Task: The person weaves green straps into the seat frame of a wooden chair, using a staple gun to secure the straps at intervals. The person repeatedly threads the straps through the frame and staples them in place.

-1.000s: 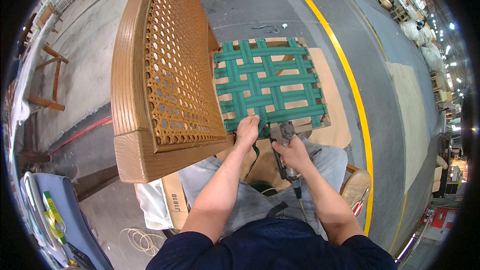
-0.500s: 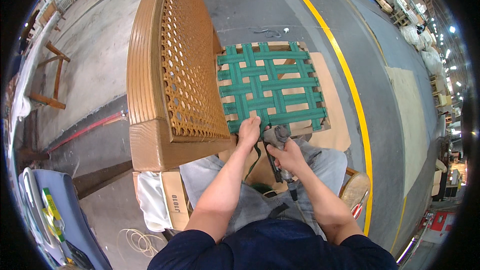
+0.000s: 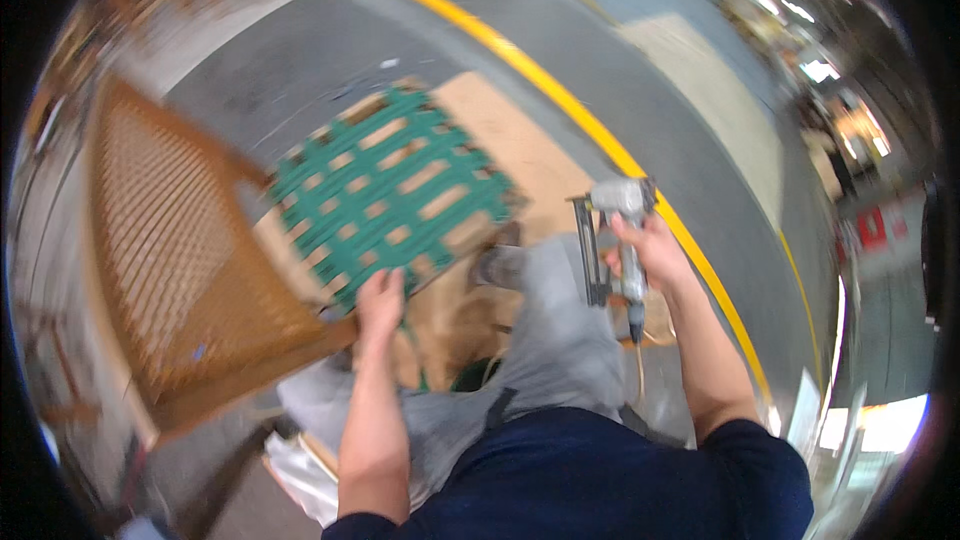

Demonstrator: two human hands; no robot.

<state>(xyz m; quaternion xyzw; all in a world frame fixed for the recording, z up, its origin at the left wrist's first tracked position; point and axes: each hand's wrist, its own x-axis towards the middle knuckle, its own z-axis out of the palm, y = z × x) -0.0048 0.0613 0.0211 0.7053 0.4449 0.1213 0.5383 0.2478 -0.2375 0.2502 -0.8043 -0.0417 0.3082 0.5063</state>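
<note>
A wooden chair lies on its side in front of me, its seat frame woven with green webbing straps (image 3: 390, 202) and its cane back (image 3: 170, 240) to the left. My left hand (image 3: 380, 302) grips the near edge of the webbed seat. My right hand (image 3: 648, 252) is off to the right, away from the seat, holding a grey pneumatic staple gun (image 3: 612, 240) by its handle, with the black magazine hanging down. The picture is motion-blurred.
A flat sheet of cardboard (image 3: 520, 155) lies under the chair on the grey floor. A yellow floor line (image 3: 600, 140) runs diagonally past it on the right. My grey-trousered knees (image 3: 560, 340) are below the chair. A white bag (image 3: 300, 460) sits at lower left.
My right hand has pulled the staple gun away from the seat edge and out to the right. The view has swung, so the chair now sits further left and tilted.
</note>
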